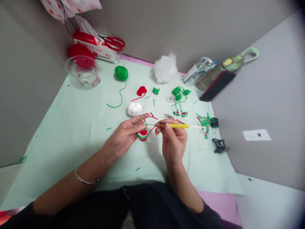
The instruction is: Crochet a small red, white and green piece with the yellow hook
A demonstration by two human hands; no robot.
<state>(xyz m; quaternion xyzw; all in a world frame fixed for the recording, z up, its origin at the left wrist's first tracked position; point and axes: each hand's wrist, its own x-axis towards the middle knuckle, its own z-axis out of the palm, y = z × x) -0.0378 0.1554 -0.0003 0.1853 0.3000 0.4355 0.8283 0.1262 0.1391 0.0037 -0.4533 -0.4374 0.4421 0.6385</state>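
Note:
Between the fingers of my left hand (126,135) is a small crochet piece (143,135) in red, white and green, with green yarn looped near the raised index finger. My right hand (173,140) grips a crochet hook (176,126) by its yellow handle. The hook's thin metal tip points left and reaches the green yarn at my left fingertips. A red strand trails from the piece toward my right hand. Just beyond the hands sit a white yarn ball (134,109) and small scissors (170,117), partly hidden by my right hand.
Green yarn ball (121,73), red bundle (142,91), stuffing (165,68) and green crochet pieces (178,93) lie farther back. A plastic tub (88,78) and tissue box (95,47) stand left. At right are a bottle (214,73), phone (217,86), yarn scraps (205,122) and a black clip (219,145).

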